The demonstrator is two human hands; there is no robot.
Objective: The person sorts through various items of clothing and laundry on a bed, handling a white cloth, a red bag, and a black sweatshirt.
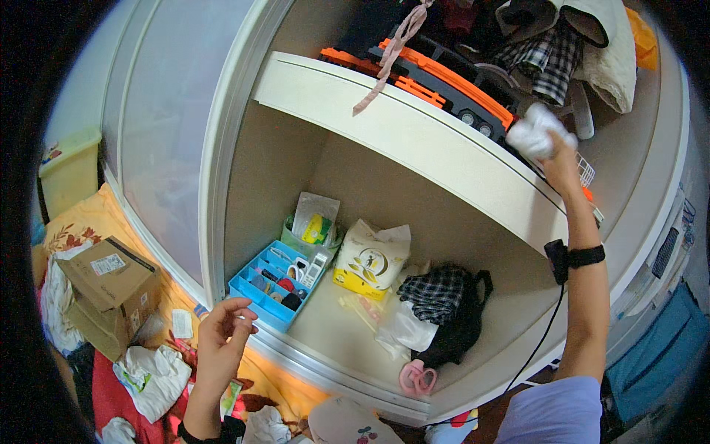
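Note:
My right hand [560, 161] is raised to the upper cupboard shelf [414, 137], gripping a crumpled white bundle [538, 132]. Motion smears the bundle, so whether it is cloth or plastic is unclear. Beside it lies the end of a black and orange toy vehicle [451, 81] that runs along the shelf edge. My left hand [222, 337] hovers low at the cupboard's front edge, fingers loosely bent and apart, with nothing visible in them. Nearest to it is a blue divided box [277, 314] of small items, including a white remote control [316, 265].
The lower compartment also holds a yellow-and-white package [372, 259], checked cloth [433, 294] on a black bag [462, 333], and a pink looped item [418, 377]. A pink strip [399, 48] hangs over the shelf. Cardboard box [111, 288] and clothes [151, 381] lie at left.

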